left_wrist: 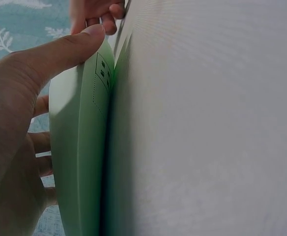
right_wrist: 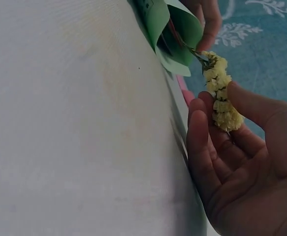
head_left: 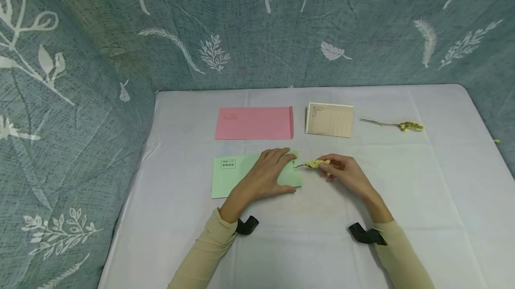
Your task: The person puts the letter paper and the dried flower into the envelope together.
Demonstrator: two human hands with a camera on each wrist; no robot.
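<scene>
My left hand (head_left: 263, 175) holds a green envelope (head_left: 225, 182) near its right end, thumb on the near edge and fingers on the far one. In the right wrist view the envelope (right_wrist: 153, 22) bows open at its mouth. My right hand (head_left: 349, 176) pinches a sprig of yellow dried flowers (right_wrist: 222, 93) by its blossoms, between thumb and fingers. The sprig's stem points left and its end goes into the envelope's mouth; how deep it reaches is hidden. The left wrist view shows the envelope (left_wrist: 64, 128) curved beneath the thumb.
Behind the green envelope lies a pink envelope (head_left: 253, 123). To its right are beige lined cards (head_left: 330, 120) and a second dried flower sprig (head_left: 410, 126). A white cloth (head_left: 306, 253) covers the table, with a teal leaf-patterned curtain (head_left: 241, 25) behind and at the left.
</scene>
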